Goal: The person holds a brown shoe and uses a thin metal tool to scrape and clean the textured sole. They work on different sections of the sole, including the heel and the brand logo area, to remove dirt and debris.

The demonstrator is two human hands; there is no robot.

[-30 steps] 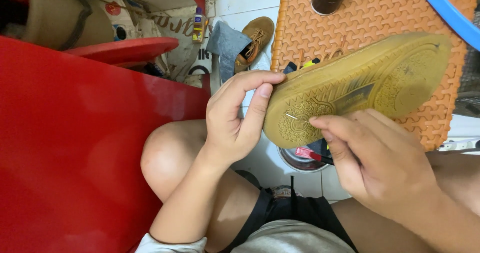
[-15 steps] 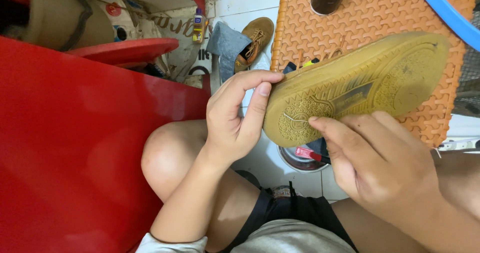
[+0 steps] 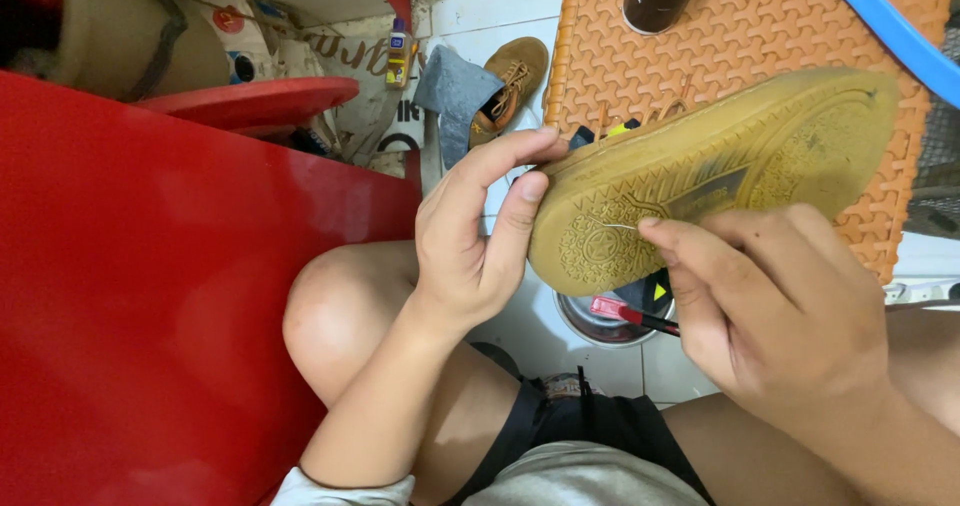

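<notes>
shoe (image 3: 720, 176) upper hidden | right hand (image 3: 770, 306) tool unclear | left hand (image 3: 475, 236) grips toe

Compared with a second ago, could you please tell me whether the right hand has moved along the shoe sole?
Yes, slightly. The right hand has crept up and left over the shoe sole, towards its toe end, judged against the orange mat, which stays put.

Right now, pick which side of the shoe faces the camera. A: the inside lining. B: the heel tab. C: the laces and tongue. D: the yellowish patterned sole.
D: the shoe is turned sole up, its yellowish tread pattern in plain view, with the left hand gripping the toe end and the right hand resting fingertips on the sole.
</notes>
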